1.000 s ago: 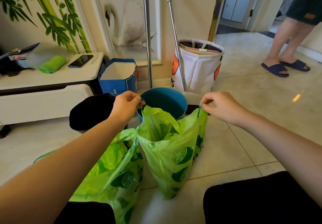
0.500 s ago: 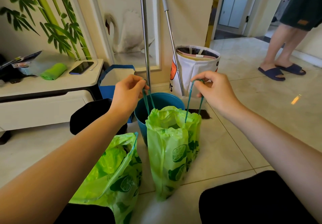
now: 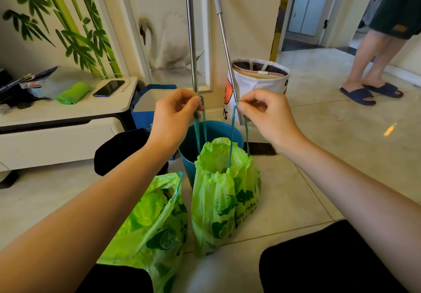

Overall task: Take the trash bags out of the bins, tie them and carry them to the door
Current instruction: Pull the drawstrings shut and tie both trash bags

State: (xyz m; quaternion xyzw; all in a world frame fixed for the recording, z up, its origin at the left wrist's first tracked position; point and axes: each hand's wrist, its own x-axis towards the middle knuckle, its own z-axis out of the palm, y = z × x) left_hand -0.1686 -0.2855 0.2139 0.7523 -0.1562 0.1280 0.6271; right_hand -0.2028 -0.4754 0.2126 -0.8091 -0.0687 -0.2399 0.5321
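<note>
Left grip: the left hand (image 3: 173, 115) pinches one teal cord loop (image 3: 200, 128) between thumb and fingertips, clenched on the cord alone.
Right grip: the right hand (image 3: 266, 112) pinches the other loop (image 3: 239, 131) the same way, just beside the left and level with it.
Why held so: both loops are drawn up taut, likely to cinch the bag's mouth before a knot; the mouth is already gathered into ruffles.
Bag: the green bag (image 3: 218, 204) is out of its bin and stands on the floor between the knees, in front of the blue bin (image 3: 189, 147).
Axis: its long axis is upright, mouth up toward the hands, base touching the floor.
Second bag: another green bag (image 3: 155, 224) slumps just to the left, mouth open and tilted left, cord slack, not yet tied.
Black bin: the black bin (image 3: 118, 149) sits behind it.
Stage: tying appears barely begun; carrying to the door remains.
</note>
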